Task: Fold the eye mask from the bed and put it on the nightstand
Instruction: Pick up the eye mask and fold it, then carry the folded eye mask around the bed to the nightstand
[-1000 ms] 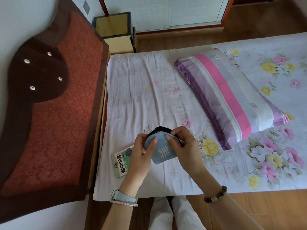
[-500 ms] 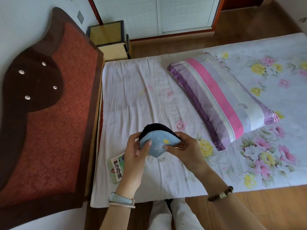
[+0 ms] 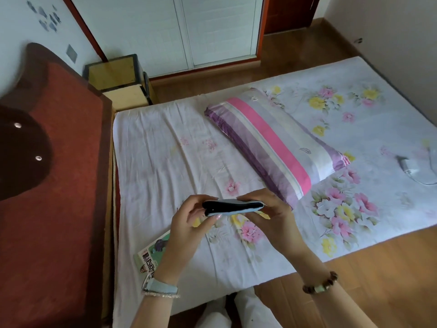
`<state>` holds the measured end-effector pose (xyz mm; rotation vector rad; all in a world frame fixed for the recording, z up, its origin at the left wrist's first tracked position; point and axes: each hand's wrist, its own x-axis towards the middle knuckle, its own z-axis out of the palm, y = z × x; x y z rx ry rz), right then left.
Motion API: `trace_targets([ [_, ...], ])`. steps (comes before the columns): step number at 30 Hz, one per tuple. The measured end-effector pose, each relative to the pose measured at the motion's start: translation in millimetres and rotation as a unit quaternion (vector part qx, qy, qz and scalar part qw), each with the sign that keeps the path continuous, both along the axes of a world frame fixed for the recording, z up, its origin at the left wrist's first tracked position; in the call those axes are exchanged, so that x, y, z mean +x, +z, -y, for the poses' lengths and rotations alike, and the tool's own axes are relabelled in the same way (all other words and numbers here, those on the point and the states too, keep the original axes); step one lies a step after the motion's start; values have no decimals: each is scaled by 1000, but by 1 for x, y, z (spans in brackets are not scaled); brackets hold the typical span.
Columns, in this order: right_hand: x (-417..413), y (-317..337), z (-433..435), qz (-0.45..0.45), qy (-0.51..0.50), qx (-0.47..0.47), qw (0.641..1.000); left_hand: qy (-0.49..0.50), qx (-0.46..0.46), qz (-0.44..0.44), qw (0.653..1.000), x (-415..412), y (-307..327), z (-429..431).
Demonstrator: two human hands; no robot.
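Note:
The eye mask (image 3: 233, 207) is folded flat, light blue outside with a black edge, and I see it edge-on above the bed (image 3: 165, 147). My left hand (image 3: 186, 223) pinches its left end, thumb below and fingers above. My right hand (image 3: 269, 214) grips its right end. Both hands hold it level, clear of the sheet. The nightstand (image 3: 118, 74), a yellow box with dark edges, stands on the far side of the bed beside the headboard, and its top is bare.
A red padded headboard (image 3: 54, 185) fills the left. A striped purple and pink pillow (image 3: 274, 145) lies diagonally on the floral sheet. A small printed box (image 3: 151, 254) lies near the bed's near edge under my left wrist. A white charger with cable (image 3: 409, 166) lies at the right.
The hands have turned the folded mask from face-up to flat and edge-on and lifted it a little. The camera has tilted up, so more of the room and nightstand shows.

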<state>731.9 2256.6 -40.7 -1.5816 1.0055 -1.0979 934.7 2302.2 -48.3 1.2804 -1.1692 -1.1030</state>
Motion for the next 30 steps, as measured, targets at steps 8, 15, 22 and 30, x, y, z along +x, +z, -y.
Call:
trace_targets([
  [8, -4, 9, -36, 2, -99, 2, 995, -88, -16, -2, 996, 2, 10, 6],
  [15, -12, 7, -86, 90, -226, 86, 966, -150, 6, -4, 989, -21, 8, -4],
  [22, -51, 12, -144, 148, -364, 126, 911, -242, 67, -12, 968, -76, 4, -20],
  [30, -128, 10, -197, 163, -475, 147, 852, -344, 106, -11, 933, -179, 11, -34],
])
